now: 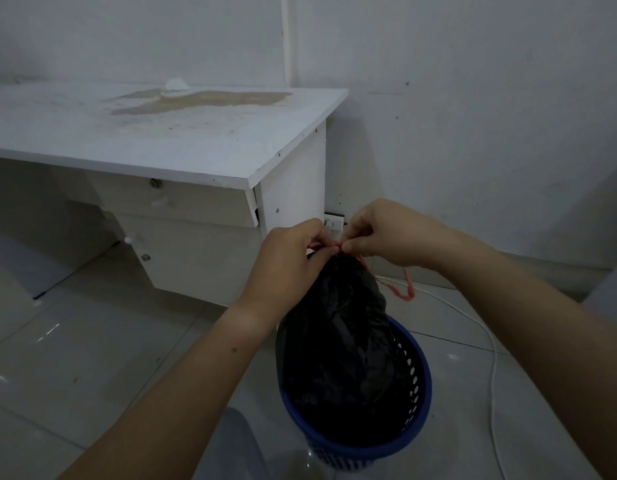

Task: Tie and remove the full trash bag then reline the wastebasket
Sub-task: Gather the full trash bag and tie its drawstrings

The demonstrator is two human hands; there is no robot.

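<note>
1. Wastebasket (425, 386): blue, perforated wall. It stands on the tiled floor at 5 o'clock of the view, nearest the wearer.

2. Trash bag (338, 323): black plastic. Its lower body sits inside the wastebasket, and the gathered neck is drawn up toward 12 o'clock from the rim. It has not been lifted out.

3. Left hand (286, 261): at 11 o'clock of the bag neck. The fingertips pinch the red drawstring where it meets the bunched plastic.

4. Right hand (383, 233): at 1 o'clock of the neck, close against the left hand. Thumb and forefinger pinch the same cord.

5. Red drawstring (407, 289): a short run is taut between the two pinches. A slack loop hangs at 4 o'clock of the right hand.

6. Cable (487, 337): white, lying on the floor at 3 o'clock of the wastebasket.

7. Desk (161, 133): white with a stained top and drawers beneath, at 10 o'clock, well apart from the wastebasket.

8. Wall socket (333, 221): just behind the hands, low on the wall.

Step in hand (judgement): tying, with the neck closed and the knot being formed. Whether the knot is finished cannot be told.

Next move calls for: cinching the cord tight against the neck, then a straight lift toward 12 o'clock. One hand should steady the light wastebasket so it does not rise with the bag. Relining follows, though no fresh liner is in view.
</note>
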